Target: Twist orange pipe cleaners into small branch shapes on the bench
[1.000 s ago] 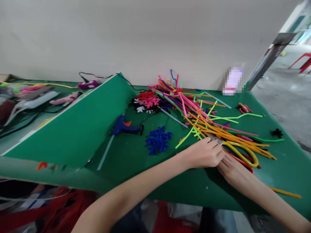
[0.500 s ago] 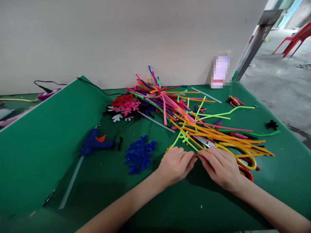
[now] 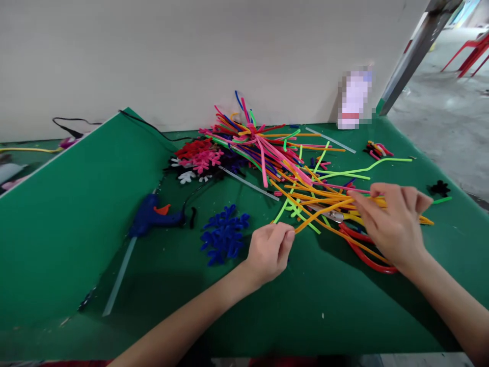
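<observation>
My left hand (image 3: pixel 270 252) is closed, pinching the near end of an orange pipe cleaner (image 3: pixel 320 211). Farther along the same pipe cleaner, the thumb and fingers of my right hand (image 3: pixel 395 221) close on it. It runs slantwise up to the right between them. Beneath it lie a loose bunch of orange pipe cleaners (image 3: pixel 301 195) and scissors (image 3: pixel 336 217), whose yellow handle is partly hidden by my right hand. Red handles (image 3: pixel 361 251) show just below. To the left of my left hand rests a blue snowflake-like shape (image 3: pixel 225 235) of fuzzy pipe cleaner.
A blue glue gun (image 3: pixel 147 216) with a clear glue stick (image 3: pixel 121 275) leans by a green board (image 3: pixel 84 204). Behind are a multicoloured pipe cleaner heap (image 3: pixel 263 148) and pink snowflake shapes (image 3: pixel 206 159). A blurred upright object (image 3: pixel 355 99) leans on the wall. Black scraps (image 3: pixel 440 187) lie right.
My hands have moved apart: the right went right and up, drawing along the orange pipe cleaner, now visible between them. The view has shifted slightly.
</observation>
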The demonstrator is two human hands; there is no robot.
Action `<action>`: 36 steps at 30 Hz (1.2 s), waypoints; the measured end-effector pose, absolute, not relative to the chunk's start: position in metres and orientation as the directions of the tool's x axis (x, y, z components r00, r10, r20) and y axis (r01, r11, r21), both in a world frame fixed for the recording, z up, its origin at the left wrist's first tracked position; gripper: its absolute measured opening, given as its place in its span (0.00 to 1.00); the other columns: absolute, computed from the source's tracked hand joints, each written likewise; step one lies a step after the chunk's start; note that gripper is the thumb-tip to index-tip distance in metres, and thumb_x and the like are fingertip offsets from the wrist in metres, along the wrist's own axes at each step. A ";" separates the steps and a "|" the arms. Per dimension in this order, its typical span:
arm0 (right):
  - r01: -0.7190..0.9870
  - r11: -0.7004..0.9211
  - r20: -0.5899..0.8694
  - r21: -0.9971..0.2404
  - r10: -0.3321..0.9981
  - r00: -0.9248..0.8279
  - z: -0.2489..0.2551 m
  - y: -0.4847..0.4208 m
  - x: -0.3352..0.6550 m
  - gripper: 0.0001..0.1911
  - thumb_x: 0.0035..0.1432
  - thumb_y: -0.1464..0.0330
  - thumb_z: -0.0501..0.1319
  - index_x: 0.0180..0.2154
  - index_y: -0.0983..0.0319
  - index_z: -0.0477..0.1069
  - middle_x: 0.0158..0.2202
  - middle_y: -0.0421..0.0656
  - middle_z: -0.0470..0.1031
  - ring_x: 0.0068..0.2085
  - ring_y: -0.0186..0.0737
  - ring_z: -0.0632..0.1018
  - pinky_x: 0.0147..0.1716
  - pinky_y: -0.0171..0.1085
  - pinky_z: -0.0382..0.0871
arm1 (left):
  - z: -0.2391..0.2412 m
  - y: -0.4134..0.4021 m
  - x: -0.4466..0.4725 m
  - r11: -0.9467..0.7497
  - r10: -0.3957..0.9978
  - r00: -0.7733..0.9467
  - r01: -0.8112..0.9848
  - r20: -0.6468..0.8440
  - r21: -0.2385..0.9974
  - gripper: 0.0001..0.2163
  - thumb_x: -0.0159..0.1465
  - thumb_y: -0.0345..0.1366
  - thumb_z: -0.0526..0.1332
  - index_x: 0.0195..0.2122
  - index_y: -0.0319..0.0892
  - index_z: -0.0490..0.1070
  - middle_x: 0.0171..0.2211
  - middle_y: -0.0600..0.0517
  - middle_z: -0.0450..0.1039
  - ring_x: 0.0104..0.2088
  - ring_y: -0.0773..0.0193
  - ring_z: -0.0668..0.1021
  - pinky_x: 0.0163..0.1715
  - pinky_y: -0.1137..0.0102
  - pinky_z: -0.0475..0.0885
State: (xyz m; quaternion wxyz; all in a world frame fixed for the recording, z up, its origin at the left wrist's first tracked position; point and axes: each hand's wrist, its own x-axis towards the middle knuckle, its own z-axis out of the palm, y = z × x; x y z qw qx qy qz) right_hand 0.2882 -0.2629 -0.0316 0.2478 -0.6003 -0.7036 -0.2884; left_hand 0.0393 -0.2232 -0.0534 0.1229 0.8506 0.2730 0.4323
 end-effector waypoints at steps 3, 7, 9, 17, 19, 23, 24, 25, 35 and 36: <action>0.999 0.005 0.749 0.045 0.661 -0.037 -0.030 -0.263 0.301 0.11 0.61 0.67 0.58 0.44 0.57 0.75 0.37 0.50 0.71 0.39 0.51 0.71 0.39 0.49 0.59 | -0.055 -0.222 0.038 -0.799 0.600 0.454 0.317 0.658 0.510 0.09 0.68 0.31 0.47 0.31 0.42 0.63 0.16 0.59 0.60 0.15 0.72 0.63 0.17 0.76 0.59; 0.948 0.178 0.810 -0.263 0.575 0.117 -0.024 -0.274 0.286 0.07 0.60 0.70 0.58 0.39 0.58 0.74 0.30 0.45 0.74 0.30 0.42 0.73 0.31 0.42 0.63 | -0.055 -0.221 0.038 -0.785 0.616 0.471 0.299 0.632 0.542 0.08 0.68 0.31 0.47 0.33 0.42 0.62 0.18 0.59 0.61 0.16 0.72 0.63 0.17 0.76 0.60; 0.788 0.234 0.672 -0.570 0.685 0.283 -0.017 -0.281 0.266 0.05 0.60 0.69 0.58 0.37 0.58 0.74 0.26 0.41 0.73 0.24 0.36 0.72 0.25 0.37 0.64 | -0.054 -0.221 0.039 -0.763 0.642 0.460 0.298 0.614 0.574 0.08 0.68 0.32 0.47 0.33 0.42 0.62 0.20 0.57 0.64 0.17 0.72 0.65 0.18 0.76 0.62; 0.397 0.225 0.264 -0.890 0.963 0.045 -0.022 -0.249 0.199 0.13 0.63 0.64 0.55 0.31 0.62 0.72 0.22 0.38 0.69 0.23 0.32 0.68 0.25 0.32 0.65 | -0.053 -0.220 0.040 -0.557 0.815 0.403 0.345 0.417 0.755 0.11 0.69 0.35 0.45 0.31 0.42 0.61 0.25 0.52 0.73 0.21 0.70 0.73 0.22 0.75 0.70; 0.429 0.268 0.308 -0.863 0.951 0.025 -0.033 -0.242 0.194 0.13 0.63 0.64 0.54 0.30 0.62 0.72 0.22 0.38 0.69 0.24 0.33 0.69 0.27 0.33 0.65 | -0.054 -0.219 0.041 -0.519 0.846 0.369 0.402 0.385 0.755 0.10 0.69 0.36 0.46 0.33 0.42 0.62 0.25 0.52 0.74 0.19 0.71 0.73 0.19 0.77 0.68; 0.459 0.325 0.380 -0.827 0.924 0.031 -0.046 -0.243 0.193 0.11 0.62 0.66 0.56 0.30 0.61 0.73 0.28 0.41 0.74 0.30 0.37 0.74 0.33 0.35 0.68 | -0.055 -0.216 0.043 -0.522 0.847 0.398 0.504 0.351 0.688 0.11 0.70 0.36 0.45 0.34 0.41 0.63 0.18 0.56 0.69 0.15 0.71 0.71 0.15 0.78 0.63; 0.453 0.315 0.378 -0.834 0.924 0.055 -0.047 -0.244 0.194 0.10 0.62 0.66 0.56 0.31 0.60 0.74 0.29 0.41 0.74 0.31 0.37 0.74 0.34 0.36 0.68 | -0.054 -0.216 0.043 -0.552 0.830 0.424 0.529 0.363 0.644 0.11 0.70 0.35 0.45 0.34 0.41 0.63 0.17 0.57 0.68 0.15 0.71 0.70 0.15 0.78 0.62; 0.440 0.297 0.366 -0.847 0.927 0.079 -0.047 -0.245 0.195 0.10 0.62 0.66 0.57 0.31 0.60 0.74 0.30 0.41 0.74 0.32 0.38 0.75 0.35 0.36 0.68 | -0.054 -0.216 0.044 -0.593 0.804 0.454 0.553 0.386 0.586 0.11 0.70 0.35 0.45 0.33 0.41 0.63 0.16 0.57 0.67 0.14 0.71 0.69 0.15 0.77 0.60; -0.150 0.091 0.064 -0.984 0.983 0.173 -0.055 -0.239 0.200 0.13 0.63 0.61 0.54 0.40 0.61 0.72 0.26 0.38 0.64 0.24 0.31 0.63 0.20 0.32 0.56 | -0.054 -0.219 0.043 -0.672 0.724 0.501 0.669 0.474 0.319 0.15 0.66 0.34 0.51 0.22 0.40 0.64 0.13 0.56 0.63 0.13 0.70 0.66 0.15 0.73 0.53; -0.188 0.097 0.063 -0.977 0.982 0.179 -0.056 -0.238 0.202 0.12 0.63 0.62 0.55 0.40 0.61 0.72 0.26 0.38 0.65 0.24 0.31 0.64 0.20 0.31 0.57 | -0.053 -0.220 0.042 -0.670 0.727 0.495 0.661 0.475 0.338 0.15 0.66 0.35 0.51 0.22 0.40 0.64 0.13 0.56 0.62 0.13 0.70 0.66 0.15 0.73 0.53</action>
